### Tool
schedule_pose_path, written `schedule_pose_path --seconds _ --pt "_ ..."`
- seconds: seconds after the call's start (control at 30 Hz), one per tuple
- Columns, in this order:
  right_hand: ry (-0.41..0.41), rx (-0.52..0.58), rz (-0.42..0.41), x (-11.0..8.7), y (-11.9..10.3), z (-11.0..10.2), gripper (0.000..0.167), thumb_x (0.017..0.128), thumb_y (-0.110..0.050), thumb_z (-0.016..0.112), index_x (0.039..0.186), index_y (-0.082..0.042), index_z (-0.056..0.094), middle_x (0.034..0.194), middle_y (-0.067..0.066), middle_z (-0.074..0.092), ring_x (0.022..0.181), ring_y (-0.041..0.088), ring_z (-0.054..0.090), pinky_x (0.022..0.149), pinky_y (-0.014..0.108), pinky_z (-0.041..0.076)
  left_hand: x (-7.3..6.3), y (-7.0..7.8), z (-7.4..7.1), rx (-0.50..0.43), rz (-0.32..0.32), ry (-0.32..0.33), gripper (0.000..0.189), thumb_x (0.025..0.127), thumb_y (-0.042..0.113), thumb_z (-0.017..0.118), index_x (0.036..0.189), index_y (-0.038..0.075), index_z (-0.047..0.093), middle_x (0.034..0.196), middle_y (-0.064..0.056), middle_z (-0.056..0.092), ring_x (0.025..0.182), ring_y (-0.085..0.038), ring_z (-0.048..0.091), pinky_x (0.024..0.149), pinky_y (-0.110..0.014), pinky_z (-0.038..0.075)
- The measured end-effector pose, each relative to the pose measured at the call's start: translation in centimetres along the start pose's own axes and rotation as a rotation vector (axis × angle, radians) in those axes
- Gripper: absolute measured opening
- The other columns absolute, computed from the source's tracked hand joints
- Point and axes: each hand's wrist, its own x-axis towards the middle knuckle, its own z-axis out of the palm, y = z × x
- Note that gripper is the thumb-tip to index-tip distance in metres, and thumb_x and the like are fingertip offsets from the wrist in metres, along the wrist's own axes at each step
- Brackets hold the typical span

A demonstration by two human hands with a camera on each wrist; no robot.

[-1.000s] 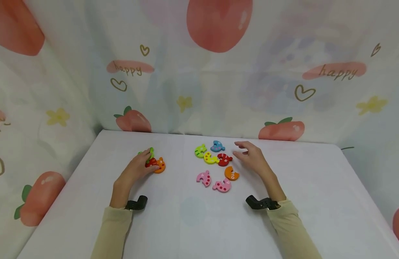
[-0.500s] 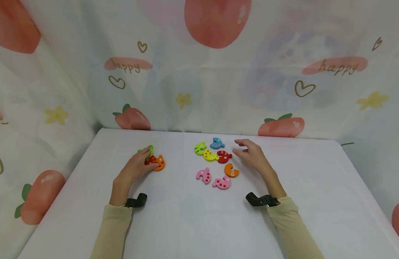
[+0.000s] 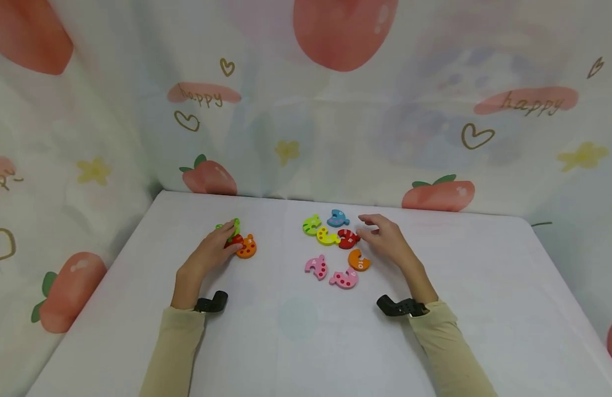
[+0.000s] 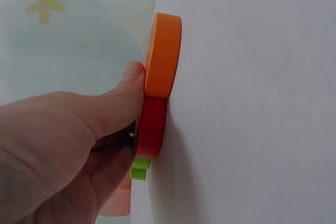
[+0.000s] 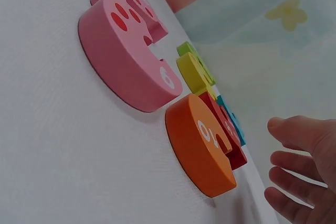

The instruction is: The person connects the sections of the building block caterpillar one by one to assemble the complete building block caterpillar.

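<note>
My left hand [image 3: 211, 248] rests on a small cluster of flat, painted animal-shaped number blocks at the left of the table. Its thumb touches the spotted orange block [image 4: 164, 56]; the other fingers lie over a red block [image 4: 152, 127] and a green block [image 4: 140, 167], partly hiding both. My right hand [image 3: 385, 237] hovers with parted fingers, holding nothing, just right of a striped red block [image 3: 348, 239]. Around it lie an orange block marked 10 [image 5: 199, 142], a blue block [image 3: 338, 218], a yellow block [image 3: 328, 236] and a striped green block [image 3: 312, 224].
Two pink spotted blocks, one nearer the middle [image 3: 316, 267] and one closer to me [image 3: 344, 278], lie on the white tabletop [image 3: 286, 353]. A fruit-printed cloth [image 3: 336, 138] hangs behind the table and along its left side. Both wrists wear black straps with cameras.
The head view has shifted slightly, moving the backdrop and blocks a little in the frame. Both hands stay about where they were, and no block is visibly picked up or let go.
</note>
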Motion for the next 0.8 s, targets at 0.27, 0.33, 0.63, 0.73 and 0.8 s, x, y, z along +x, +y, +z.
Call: schedule_pose_path --seconds 0.27,0.33,0.63,0.73,0.8 --pt "-0.001 0.007 -0.008 0.21 0.18 0.21 0.047 0.095 -0.023 0.061 0.139 -0.006 0.051 0.139 0.017 0.054 0.126 0.034 0.052 0.100 0.049 0.050 0.38 -0.10 -0.11 0.027 0.023 0.001 0.061 0.096 0.021 0.061 0.145 -0.007 0.037 0.157 -0.022 0.029 0.144 -0.042 0.028 0.117 -0.056 0.026" --pt "-0.006 0.011 -0.018 0.33 0.14 0.28 0.047 0.096 -0.022 0.061 0.138 -0.006 0.051 0.139 0.017 0.054 0.126 0.034 0.052 0.100 0.049 0.050 0.38 -0.10 -0.12 0.033 0.025 0.002 0.061 0.096 0.020 0.061 0.144 -0.007 0.037 0.157 -0.023 0.028 0.144 -0.043 0.028 0.117 -0.057 0.026" --pt "-0.001 -0.009 -0.006 0.15 0.14 -0.01 0.047 0.095 -0.022 0.062 0.138 -0.005 0.051 0.138 0.018 0.055 0.125 0.034 0.052 0.100 0.049 0.050 0.35 0.46 0.00 0.054 0.020 -0.035 0.061 0.096 0.020 0.059 0.145 -0.009 0.035 0.157 -0.024 0.026 0.145 -0.043 0.026 0.117 -0.056 0.026" --pt "0.000 -0.011 -0.006 0.19 0.13 -0.02 0.047 0.095 -0.022 0.062 0.138 -0.005 0.051 0.137 0.018 0.055 0.125 0.034 0.052 0.100 0.049 0.050 0.27 0.37 -0.21 0.053 0.010 -0.042 0.061 0.097 0.021 0.059 0.145 -0.008 0.035 0.158 -0.024 0.025 0.146 -0.042 0.025 0.118 -0.056 0.025" --pt "0.005 -0.009 -0.005 0.32 0.03 0.03 0.047 0.095 -0.022 0.062 0.138 -0.006 0.051 0.138 0.017 0.055 0.126 0.033 0.052 0.101 0.049 0.050 0.28 0.32 -0.44 0.056 0.008 -0.036 0.061 0.097 0.021 0.059 0.145 -0.008 0.035 0.158 -0.023 0.025 0.146 -0.042 0.024 0.118 -0.056 0.024"
